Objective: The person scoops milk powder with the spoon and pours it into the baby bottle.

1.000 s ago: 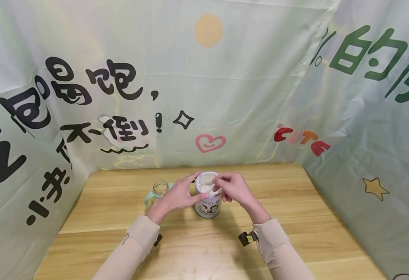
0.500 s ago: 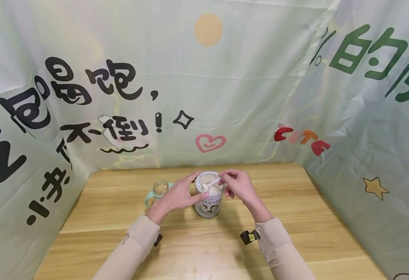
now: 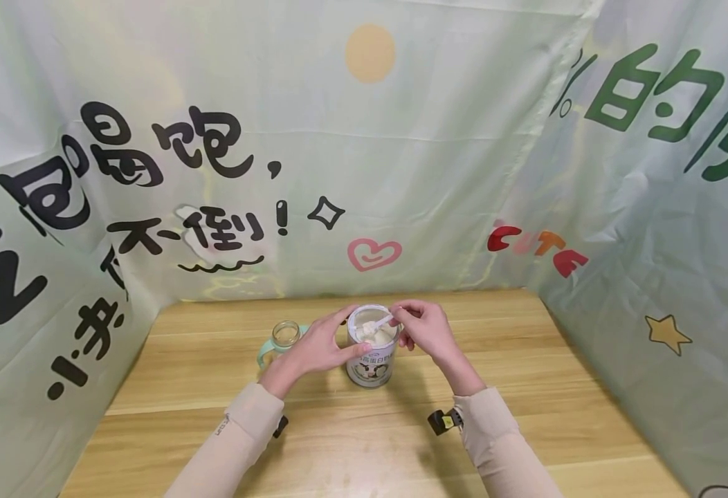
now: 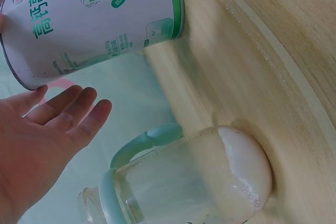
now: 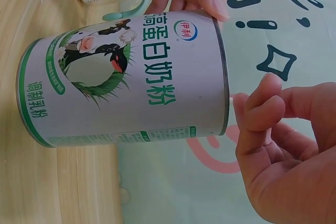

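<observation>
An open milk powder can (image 3: 370, 371) stands upright on the wooden table, with pale powder visible inside. My left hand (image 3: 315, 348) steadies it at the top, thumb at the front of the rim and index finger round the far left side; the other fingers (image 4: 79, 109) reach out straight. At the can's right rim, my right hand (image 3: 423, 330) pinches the handle of a white scoop (image 3: 384, 321). The scoop's bowl lies over the powder inside the opening, with powder heaped at it. In the right wrist view, the can wall hides the scoop.
A clear bottle (image 4: 173, 182) with a mint green handle stands uncapped to the left of the can, partly behind my left hand in the head view. Printed cloth walls (image 3: 439, 173) enclose the back and sides of the table (image 3: 351, 443).
My right hand has shifted right and slightly away, drawing the scoop's handle toward the right rim. Powder now shows heaped at the scoop. My left hand stays at the can.
</observation>
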